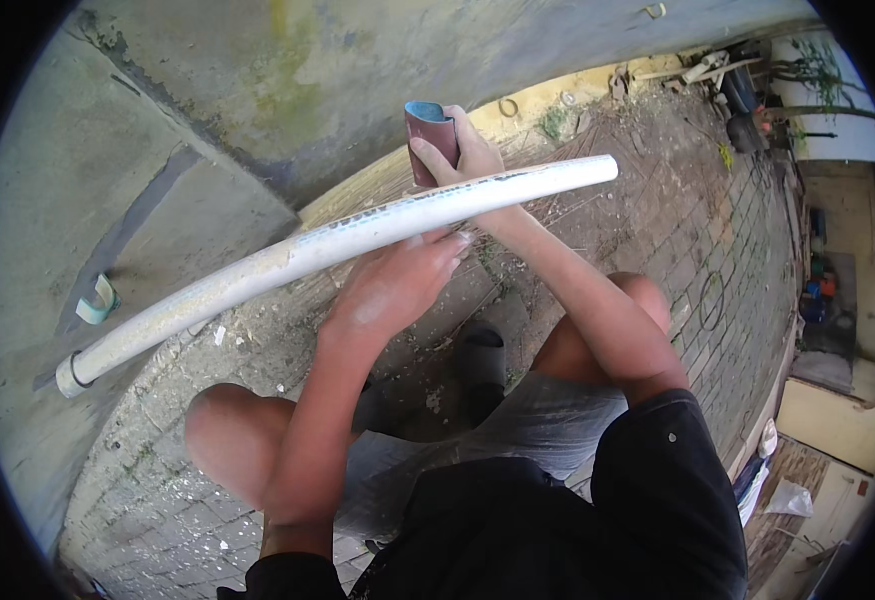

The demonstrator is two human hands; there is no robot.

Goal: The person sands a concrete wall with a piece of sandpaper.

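Observation:
A long white plastic pipe runs slantwise in front of me, from the lower left up to the right. It has faint blue printing and scuffed, yellowish patches. My left hand is closed at the underside of its middle, fingers partly hidden by the pipe. Just beyond the pipe, my right hand grips a curled piece of sandpaper, reddish brown outside and blue inside. The right wrist passes behind the pipe. A dark ring encircles the pipe's left end.
A stained concrete wall rises ahead and to the left. A pale green curved clip is beside the pipe's left part. Paving bricks speckled with white bits lie below. Clutter stands at the far right, and a sandal is between my knees.

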